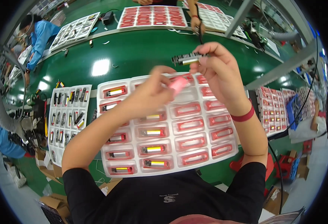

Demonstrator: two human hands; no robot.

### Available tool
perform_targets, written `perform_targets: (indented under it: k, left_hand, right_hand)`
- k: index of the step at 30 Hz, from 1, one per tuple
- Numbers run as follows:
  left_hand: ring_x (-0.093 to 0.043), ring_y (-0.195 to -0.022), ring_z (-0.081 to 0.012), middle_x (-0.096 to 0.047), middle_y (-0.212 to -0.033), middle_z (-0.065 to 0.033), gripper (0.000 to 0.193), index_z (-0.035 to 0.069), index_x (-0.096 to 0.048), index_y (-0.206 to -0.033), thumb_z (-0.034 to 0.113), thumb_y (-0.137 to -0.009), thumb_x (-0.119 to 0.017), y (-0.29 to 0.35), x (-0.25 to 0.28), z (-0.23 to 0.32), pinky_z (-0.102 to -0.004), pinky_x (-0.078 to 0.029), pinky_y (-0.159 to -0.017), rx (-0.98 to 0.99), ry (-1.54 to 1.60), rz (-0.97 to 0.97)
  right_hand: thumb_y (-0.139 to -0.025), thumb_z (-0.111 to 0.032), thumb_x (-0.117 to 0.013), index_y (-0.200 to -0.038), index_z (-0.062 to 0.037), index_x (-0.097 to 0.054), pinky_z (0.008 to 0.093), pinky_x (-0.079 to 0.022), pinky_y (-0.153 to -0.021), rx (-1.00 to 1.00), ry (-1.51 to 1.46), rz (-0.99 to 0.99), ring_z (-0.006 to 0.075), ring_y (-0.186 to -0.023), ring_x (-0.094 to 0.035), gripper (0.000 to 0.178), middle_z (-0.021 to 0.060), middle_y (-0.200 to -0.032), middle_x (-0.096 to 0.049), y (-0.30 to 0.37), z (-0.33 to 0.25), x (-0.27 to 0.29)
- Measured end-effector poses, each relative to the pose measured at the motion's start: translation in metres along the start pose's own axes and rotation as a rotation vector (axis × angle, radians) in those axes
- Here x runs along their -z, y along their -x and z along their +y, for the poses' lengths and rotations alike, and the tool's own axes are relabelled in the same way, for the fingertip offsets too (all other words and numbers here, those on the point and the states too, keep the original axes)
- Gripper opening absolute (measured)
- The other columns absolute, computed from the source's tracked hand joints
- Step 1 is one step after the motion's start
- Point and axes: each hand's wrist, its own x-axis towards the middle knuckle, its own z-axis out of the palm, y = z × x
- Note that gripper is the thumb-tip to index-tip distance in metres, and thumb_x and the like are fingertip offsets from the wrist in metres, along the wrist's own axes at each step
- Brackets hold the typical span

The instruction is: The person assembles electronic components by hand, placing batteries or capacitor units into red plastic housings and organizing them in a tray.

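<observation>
Over the far part of a white tray (173,156), my left hand (149,93) is closed on a small red plastic housing (178,84); both are smeared by motion. My right hand (221,69), raised to the right, pinches a narrow circuit board (182,58) with a slim battery cell along its lower side. The board is held apart from the housing. Beneath my hands, the tray's left columns hold red housings with boards and cells, such as one filled housing (152,149). Further right sit unfilled red housings (188,143). My left forearm hides some pockets.
Left of the tray, another white tray (67,126) carries loose boards with cells. Across the green conveyor belt (141,50) stand more trays, one full of red housings (152,16). A co-worker's hand (197,25) is at the far side; a metal post (242,16) rises nearby.
</observation>
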Motion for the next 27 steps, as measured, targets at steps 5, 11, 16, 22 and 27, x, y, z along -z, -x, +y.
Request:
perform_targets:
  k: [5, 11, 16, 22, 27]
  left_hand:
    - [-0.067, -0.101, -0.0206, -0.057, -0.136, -0.0161, 0.028, 0.005, -0.06, -0.124, 0.023, -0.105, -0.053, 0.029, 0.013, 0.005, -0.0302, -0.053, -0.086, 0.21, 0.847, 0.088]
    - [-0.06, -0.123, -0.0215, -0.037, -0.156, -0.0158, 0.037, 0.005, -0.064, -0.127, -0.002, -0.091, -0.07, 0.044, -0.01, 0.032, -0.0344, -0.056, -0.096, -0.013, 0.389, 0.09]
    - [-0.053, -0.133, -0.0262, -0.042, -0.154, -0.016, 0.044, 0.007, -0.068, -0.124, 0.001, -0.082, -0.077, 0.04, -0.018, 0.024, -0.0378, -0.05, -0.104, -0.293, -0.042, 0.21]
    - [-0.054, -0.133, -0.0306, -0.051, -0.148, -0.0171, 0.041, 0.009, -0.071, -0.119, 0.008, -0.079, -0.081, 0.042, -0.019, 0.032, -0.0425, -0.046, -0.108, -0.361, -0.169, 0.267]
    - [-0.057, -0.13, -0.0317, -0.055, -0.144, -0.0189, 0.04, 0.008, -0.073, -0.113, 0.01, -0.075, -0.084, 0.043, -0.017, 0.029, -0.0429, -0.047, -0.106, -0.388, -0.282, 0.323]
  right_hand:
    - [-0.098, -0.002, -0.06, -0.112, -0.001, -0.059, 0.0346, -0.057, -0.085, -0.146, -0.155, -0.042, 0.0196, -0.092, -0.07, 0.014, 0.0092, -0.118, -0.062, 0.048, 0.004, 0.019]
    - [-0.1, -0.007, -0.063, -0.111, -0.0013, -0.062, 0.0305, -0.059, -0.079, -0.191, -0.164, -0.044, 0.0163, -0.086, -0.071, 0.012, 0.008, -0.103, -0.067, 0.065, 0.002, 0.009]
    - [-0.101, -0.012, -0.066, -0.112, -0.0006, -0.063, 0.0265, -0.061, -0.066, -0.282, -0.141, -0.01, 0.0113, -0.073, -0.069, 0.016, 0.0063, -0.091, -0.069, 0.072, 0.002, 0.006]
    - [-0.102, -0.014, -0.065, -0.108, 0.0001, -0.067, 0.0242, -0.055, -0.058, -0.252, -0.015, 0.063, 0.0125, -0.065, -0.068, 0.016, 0.0073, -0.086, -0.071, 0.072, 0.005, -0.004]
    - [-0.101, -0.012, -0.066, -0.11, 0.0015, -0.068, 0.0242, -0.057, -0.062, -0.143, 0.11, 0.041, 0.0131, -0.071, -0.071, 0.017, 0.0083, -0.088, -0.072, 0.076, 0.006, -0.009]
